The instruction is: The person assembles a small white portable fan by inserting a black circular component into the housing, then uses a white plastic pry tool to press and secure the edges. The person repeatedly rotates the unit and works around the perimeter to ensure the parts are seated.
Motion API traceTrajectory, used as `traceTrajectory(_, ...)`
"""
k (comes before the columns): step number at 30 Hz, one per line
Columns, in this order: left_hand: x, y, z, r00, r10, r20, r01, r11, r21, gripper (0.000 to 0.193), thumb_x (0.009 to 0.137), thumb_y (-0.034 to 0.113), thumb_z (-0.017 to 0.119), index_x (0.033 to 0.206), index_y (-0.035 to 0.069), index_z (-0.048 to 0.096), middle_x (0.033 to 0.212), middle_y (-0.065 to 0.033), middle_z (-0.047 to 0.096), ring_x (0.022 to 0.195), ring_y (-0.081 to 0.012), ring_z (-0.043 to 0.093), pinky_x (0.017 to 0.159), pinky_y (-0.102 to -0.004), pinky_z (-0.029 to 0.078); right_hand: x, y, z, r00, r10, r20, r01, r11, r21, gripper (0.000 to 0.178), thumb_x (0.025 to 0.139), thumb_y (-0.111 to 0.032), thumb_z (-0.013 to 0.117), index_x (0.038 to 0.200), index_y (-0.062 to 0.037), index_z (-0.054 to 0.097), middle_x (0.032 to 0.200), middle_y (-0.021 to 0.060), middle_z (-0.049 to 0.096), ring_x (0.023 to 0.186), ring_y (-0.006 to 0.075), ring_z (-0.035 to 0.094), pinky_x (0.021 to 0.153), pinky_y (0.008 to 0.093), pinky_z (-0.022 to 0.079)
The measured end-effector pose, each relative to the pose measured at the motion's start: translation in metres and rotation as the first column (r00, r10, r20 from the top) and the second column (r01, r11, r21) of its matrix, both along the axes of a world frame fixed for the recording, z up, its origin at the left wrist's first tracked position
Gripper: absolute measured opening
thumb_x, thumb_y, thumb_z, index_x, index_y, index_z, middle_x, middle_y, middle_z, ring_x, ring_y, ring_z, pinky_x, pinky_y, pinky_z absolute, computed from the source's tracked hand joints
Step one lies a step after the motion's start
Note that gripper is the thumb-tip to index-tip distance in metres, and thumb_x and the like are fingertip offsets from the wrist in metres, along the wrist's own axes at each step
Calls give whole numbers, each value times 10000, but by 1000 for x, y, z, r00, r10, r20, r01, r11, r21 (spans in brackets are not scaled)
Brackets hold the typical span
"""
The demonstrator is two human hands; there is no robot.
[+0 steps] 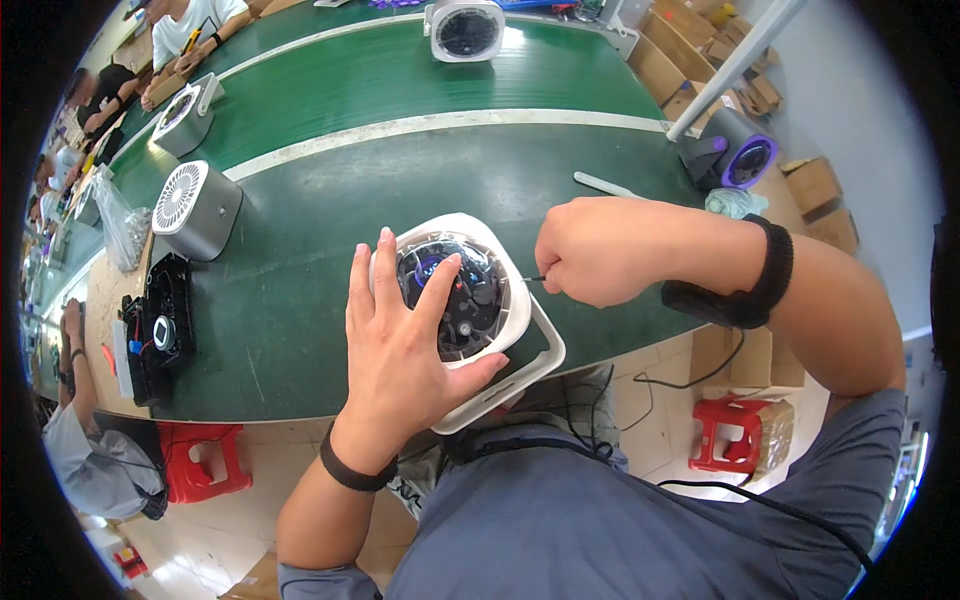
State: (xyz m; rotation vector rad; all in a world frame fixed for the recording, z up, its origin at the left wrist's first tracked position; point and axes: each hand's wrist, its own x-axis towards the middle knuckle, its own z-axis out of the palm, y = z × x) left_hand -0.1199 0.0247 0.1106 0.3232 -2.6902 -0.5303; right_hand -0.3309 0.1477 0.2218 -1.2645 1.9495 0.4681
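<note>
Lying at the near edge of the green table (pixel 330 200), the white fan housing (pixel 500 300) sits under the flat, open left hand (pixel 400 340), while the right hand (pixel 590 250), clenched on a thin tool (pixel 535 279), points it leftward into the housing's right rim.

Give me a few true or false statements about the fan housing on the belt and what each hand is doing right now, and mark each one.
1. The left hand lies spread on the open white fan housing. True.
2. The right hand is open and flat on the green belt. False: it is closed in a fist on a thin tool at the housing's edge.
3. A grey finished fan sits on the belt to the left. True.
4. The red stool stands on the belt. False: it stands on the floor.
</note>
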Motion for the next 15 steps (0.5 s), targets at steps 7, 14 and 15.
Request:
traceTrajectory(7,1,-1,1,1000,-4,24,4,1000,-5,985,679,554,932,1538,201,605,1672,-390,311,1529,-627,296,1257,-654,300,3,-4,2,999,2,-46,-1,1000,23,262,969,-170,638,1060,12,804,947,213,789,932,378,760,852,470,583)
traceTrajectory(14,0,-1,1,1000,-9,-4,9,1000,-10,949,658,507,962,1497,206,637,1661,-383,328,1529,-618,309,1190,-673,365,4,-6,7,997,-76,-20,77,996,45,275,971,-159,618,1081,11,804,929,190,797,913,357,766,846,455,590)
traceTrajectory(15,0,-1,1,1000,-9,-4,9,1000,-8,949,659,509,961,1498,208,636,1660,-384,327,1529,-620,309,1190,-674,364,4,-6,8,996,-82,-20,83,995,55,278,971,-158,616,1085,11,805,930,188,798,913,357,766,847,454,591)
